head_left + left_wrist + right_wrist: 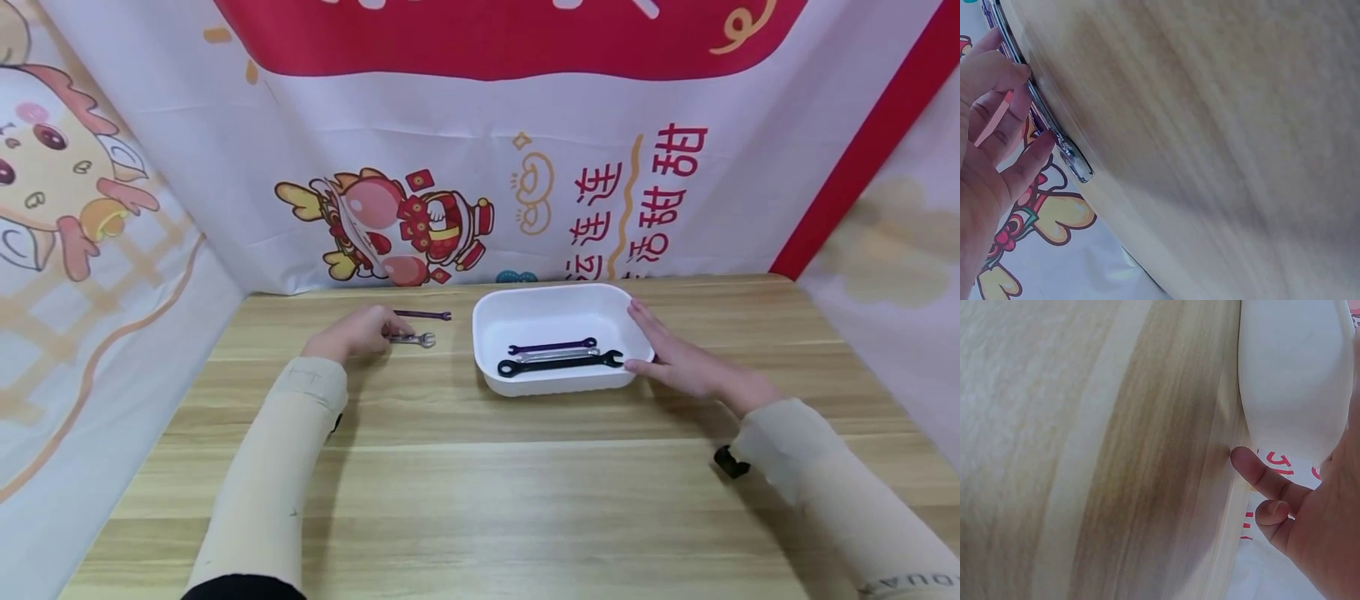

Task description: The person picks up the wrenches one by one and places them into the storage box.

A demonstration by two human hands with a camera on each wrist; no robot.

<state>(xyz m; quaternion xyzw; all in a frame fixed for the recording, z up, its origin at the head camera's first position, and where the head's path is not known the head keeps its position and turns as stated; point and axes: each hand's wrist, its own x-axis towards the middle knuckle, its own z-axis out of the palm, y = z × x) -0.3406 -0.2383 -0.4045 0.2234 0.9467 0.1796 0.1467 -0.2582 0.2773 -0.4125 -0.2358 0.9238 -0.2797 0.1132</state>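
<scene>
My left hand (pixel 365 331) is at the far left of the table, its fingers pinching a silver wrench (pixel 420 339) that lies low at the tabletop. In the left wrist view, the fingertips touch the shiny wrench (pixel 1069 153) along its length. Just behind it is a purple wrench (pixel 423 315), partly hidden by the hand. The white plastic tub (pixel 551 385) holds a purple wrench (pixel 551 345), a silver wrench (pixel 562 354) and a black wrench (pixel 558 363). My right hand (pixel 682 362) holds the tub's right end, thumb at the near corner and fingers towards the far one.
Under everything lies a wood-grain table (pixel 480 500). A printed white and red cloth (pixel 450 117) hangs along its back edge, and more cloth (pixel 90 267) stands at the left side. The tub sits near the back of the table.
</scene>
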